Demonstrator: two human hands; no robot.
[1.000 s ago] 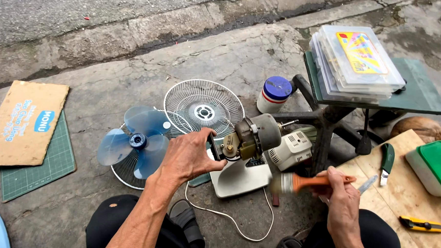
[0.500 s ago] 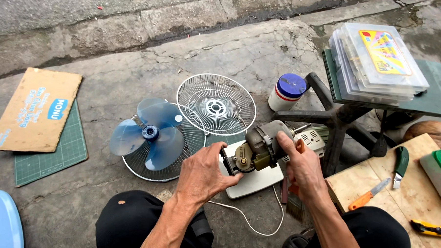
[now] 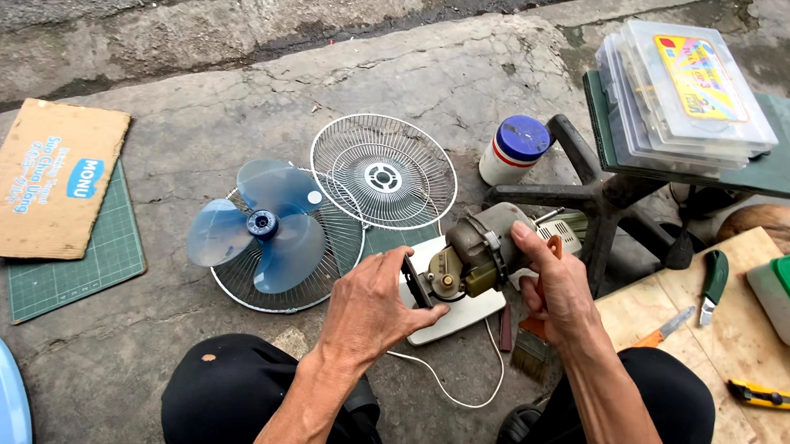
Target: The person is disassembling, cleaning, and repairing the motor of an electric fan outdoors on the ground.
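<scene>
Holding the bare fan motor (image 3: 471, 259) from both sides, we keep it just above its white base (image 3: 455, 312), which sits on the concrete ground (image 3: 215, 88). Our left hand (image 3: 367, 310) has its grip pinching the front end of the motor, thumb below and fingers curled over the dark front plate. Our right hand (image 3: 555, 286) presses its forefinger on the rear of the motor housing while the rest of the grip is wrapped around the orange handle of a paintbrush (image 3: 532, 344), whose bristles hang down just right of the base. A white cord (image 3: 458, 390) loops away from the base toward us.

Left of the motor lies the blue fan blade (image 3: 255, 231), resting in the rear wire guard (image 3: 322, 273); the front wire guard (image 3: 383, 172) lies behind the motor, overlapping that rear guard. Further left of the motor are a green cutting mat (image 3: 73, 273) and a piece of cardboard (image 3: 48, 177) over it. Behind and right of the motor stands a white jar with a blue lid (image 3: 513, 150), and beyond it a stack of clear plastic boxes (image 3: 684, 94). Right of the motor, a wooden board (image 3: 680, 361) carries a green-handled tool (image 3: 714, 283) and a yellow utility knife (image 3: 773, 397).
</scene>
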